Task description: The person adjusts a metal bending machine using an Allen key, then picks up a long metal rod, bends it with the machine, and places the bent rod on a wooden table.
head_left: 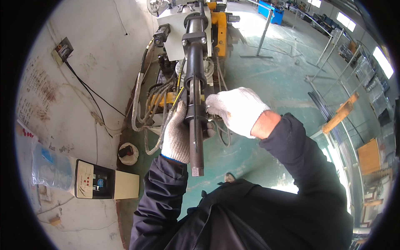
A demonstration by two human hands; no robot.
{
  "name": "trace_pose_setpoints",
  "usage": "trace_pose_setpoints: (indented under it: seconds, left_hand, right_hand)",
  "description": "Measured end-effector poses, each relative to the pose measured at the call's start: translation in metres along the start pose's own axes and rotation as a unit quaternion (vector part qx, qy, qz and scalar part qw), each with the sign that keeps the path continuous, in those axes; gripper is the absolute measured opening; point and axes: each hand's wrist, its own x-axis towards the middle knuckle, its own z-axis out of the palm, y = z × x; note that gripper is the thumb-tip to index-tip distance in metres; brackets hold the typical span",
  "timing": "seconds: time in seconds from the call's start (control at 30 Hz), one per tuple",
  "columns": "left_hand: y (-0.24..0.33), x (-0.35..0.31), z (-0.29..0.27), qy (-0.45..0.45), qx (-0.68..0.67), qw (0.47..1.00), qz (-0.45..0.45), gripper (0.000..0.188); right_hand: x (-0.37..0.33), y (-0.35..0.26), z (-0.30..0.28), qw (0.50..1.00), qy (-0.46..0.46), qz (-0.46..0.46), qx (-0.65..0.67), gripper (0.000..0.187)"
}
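Observation:
A long dark metal shaft points toward me from the machine, ending in a threaded rod (196, 146) with a squared tip. Around it sits a black collar (196, 113), and farther back is a thicker black sleeve (194, 60). My left hand (176, 139), in a white knit glove, wraps the rod from the left and below, just by the collar; its fingertips show on the right side. Also gloved, my right hand (241, 109) is closed beside the collar's right side, with curled fingers close to it. Whatever those fingers hold is hidden.
The grey machine housing (171, 31) and a yellow bracket (219, 35) stand behind the shaft. Hoses (143, 93) loop down on the left. Along the wall is a water dispenser (125, 184). Metal frames (263, 39) and long bars (323, 106) lie to the right.

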Motion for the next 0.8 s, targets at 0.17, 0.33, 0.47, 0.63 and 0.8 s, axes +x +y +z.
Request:
trace_pose_setpoints:
  seconds: [0.17,0.33,0.47,0.63,0.8]
  left_hand:
    - [-0.004,0.004,0.007,0.017,-0.002,1.0,0.02,0.056]
    - [-0.003,0.005,0.013,0.046,-0.029,0.998,-0.019,0.057]
    - [-0.004,0.002,0.013,0.069,-0.046,0.996,-0.015,0.053]
    - [-0.009,0.005,0.016,0.078,0.0,0.996,0.035,0.045]
    - [-0.008,0.007,0.024,0.075,0.055,0.993,0.072,0.053]
  right_hand:
    - [-0.005,0.009,0.016,0.998,0.054,-0.038,-0.006,0.017]
    - [-0.012,0.023,0.026,0.987,0.137,-0.083,0.018,0.016]
    - [-0.021,0.038,0.03,0.97,0.241,-0.012,0.028,0.023]
    - [-0.005,0.057,0.041,0.921,0.389,0.03,-0.015,0.031]
    - [0.015,0.082,0.042,0.921,0.385,-0.056,0.011,0.026]
